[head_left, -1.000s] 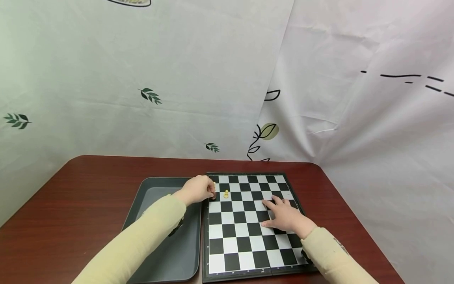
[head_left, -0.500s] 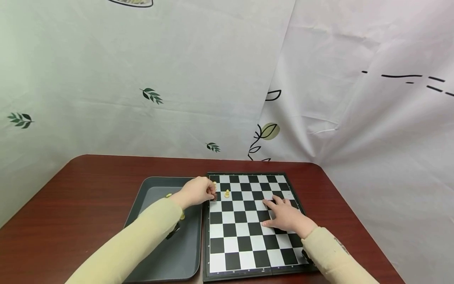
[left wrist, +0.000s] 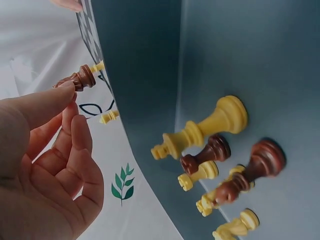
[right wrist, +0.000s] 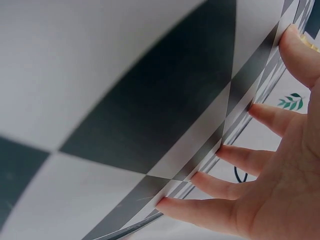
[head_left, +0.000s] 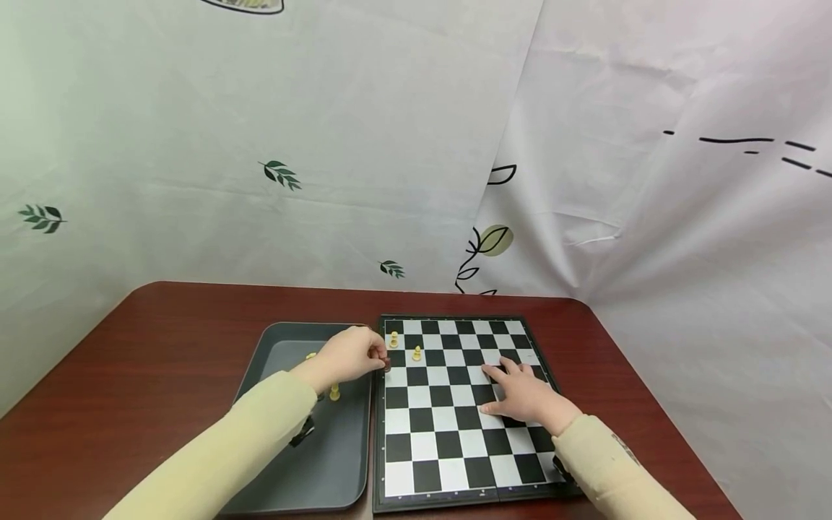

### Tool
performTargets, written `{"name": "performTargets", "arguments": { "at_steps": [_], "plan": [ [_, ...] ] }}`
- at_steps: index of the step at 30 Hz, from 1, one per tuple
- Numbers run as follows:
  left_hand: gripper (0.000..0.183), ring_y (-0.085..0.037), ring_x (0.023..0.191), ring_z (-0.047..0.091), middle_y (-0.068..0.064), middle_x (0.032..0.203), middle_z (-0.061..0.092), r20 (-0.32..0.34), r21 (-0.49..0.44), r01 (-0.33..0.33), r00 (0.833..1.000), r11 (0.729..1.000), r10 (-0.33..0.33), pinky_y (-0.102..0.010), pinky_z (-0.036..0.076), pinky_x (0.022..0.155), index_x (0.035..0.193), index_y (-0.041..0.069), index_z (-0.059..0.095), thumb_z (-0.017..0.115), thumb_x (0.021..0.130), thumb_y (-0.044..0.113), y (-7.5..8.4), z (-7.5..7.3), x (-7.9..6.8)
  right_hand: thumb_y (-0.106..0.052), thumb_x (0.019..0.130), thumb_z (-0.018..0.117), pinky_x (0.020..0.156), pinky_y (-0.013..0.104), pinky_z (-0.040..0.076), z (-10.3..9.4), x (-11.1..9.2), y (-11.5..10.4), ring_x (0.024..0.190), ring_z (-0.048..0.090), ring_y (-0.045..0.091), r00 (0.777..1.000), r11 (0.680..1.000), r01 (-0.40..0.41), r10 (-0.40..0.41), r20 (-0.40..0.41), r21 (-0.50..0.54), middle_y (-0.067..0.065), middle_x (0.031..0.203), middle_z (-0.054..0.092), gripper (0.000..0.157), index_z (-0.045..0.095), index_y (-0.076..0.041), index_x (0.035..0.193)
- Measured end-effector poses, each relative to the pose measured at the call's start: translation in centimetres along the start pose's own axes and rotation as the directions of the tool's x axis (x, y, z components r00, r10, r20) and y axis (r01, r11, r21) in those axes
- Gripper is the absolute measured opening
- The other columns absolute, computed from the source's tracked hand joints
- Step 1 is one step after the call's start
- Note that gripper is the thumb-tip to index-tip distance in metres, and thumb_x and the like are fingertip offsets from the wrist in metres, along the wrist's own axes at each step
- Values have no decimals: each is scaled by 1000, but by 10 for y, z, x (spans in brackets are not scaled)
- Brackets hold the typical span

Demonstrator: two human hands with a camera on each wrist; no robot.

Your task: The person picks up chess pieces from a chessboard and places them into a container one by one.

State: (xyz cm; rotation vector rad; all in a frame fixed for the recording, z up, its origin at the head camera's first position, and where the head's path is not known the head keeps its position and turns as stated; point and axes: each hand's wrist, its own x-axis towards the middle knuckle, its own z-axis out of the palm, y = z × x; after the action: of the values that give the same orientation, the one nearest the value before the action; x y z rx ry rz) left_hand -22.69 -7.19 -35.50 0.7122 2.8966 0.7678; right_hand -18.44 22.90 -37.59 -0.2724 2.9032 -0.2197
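Between thumb and fingertips my left hand (head_left: pixel 351 354) pinches a brown chess piece (left wrist: pixel 85 76), its ridged top partly covered by the thumb. In the head view this hand reaches across the tray to the left edge of the chessboard (head_left: pixel 438 396), near the far corner. Two yellow chess pieces stand on the board close by: a taller rook-like one (head_left: pixel 393 339) in the far left area and a pawn (head_left: pixel 417 353) to its right. My right hand (head_left: pixel 520 396) rests on the board's right side with fingers spread, fingertips at the surface, holding nothing.
A dark grey tray (head_left: pixel 312 491) lies left of the board. Yellow and brown chess pieces lie in it, among them a yellow king (left wrist: pixel 200 131) and a brown piece (left wrist: pixel 257 167). The red-brown table (head_left: pixel 162 347) meets a pale patterned cloth (head_left: pixel 364 130) behind.
My left hand has drawn slightly left to the board's edge with the brown chess piece, uncovering the far yellow piece and some pieces in the tray. The right hand keeps its place.
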Motion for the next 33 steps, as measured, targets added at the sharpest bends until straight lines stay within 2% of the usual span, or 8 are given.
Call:
{"name": "performTargets", "arguments": {
  "at_steps": [10,21,33],
  "plan": [
    [10,-9,60,48,6,65,56,-20,-20,-16,1000,1000,16,-26,40,58,75,13,67,70,84,8,-2,-7,-11,-45,77,74,88,65,39,0,1,0,126,36,50,1000,1000,2,-2,1,3,25,144,36,73,49,-12,136],
    [11,-6,59,49,8,66,58,-39,0,-54,998,999,54,-25,42,58,76,14,67,69,84,7,-1,-20,-25,-43,77,75,89,65,39,0,-1,-2,126,35,51,1000,1000,3,-3,-1,7,25,144,36,72,49,-11,136],
    [9,-6,60,51,7,68,60,-29,14,-42,999,999,43,-26,44,59,78,13,67,68,83,6,-16,-37,-42,-42,77,75,88,65,40,-2,-2,-3,126,35,51,1000,1000,9,-9,-2,11,26,143,36,72,49,-11,136]
  ]
}}
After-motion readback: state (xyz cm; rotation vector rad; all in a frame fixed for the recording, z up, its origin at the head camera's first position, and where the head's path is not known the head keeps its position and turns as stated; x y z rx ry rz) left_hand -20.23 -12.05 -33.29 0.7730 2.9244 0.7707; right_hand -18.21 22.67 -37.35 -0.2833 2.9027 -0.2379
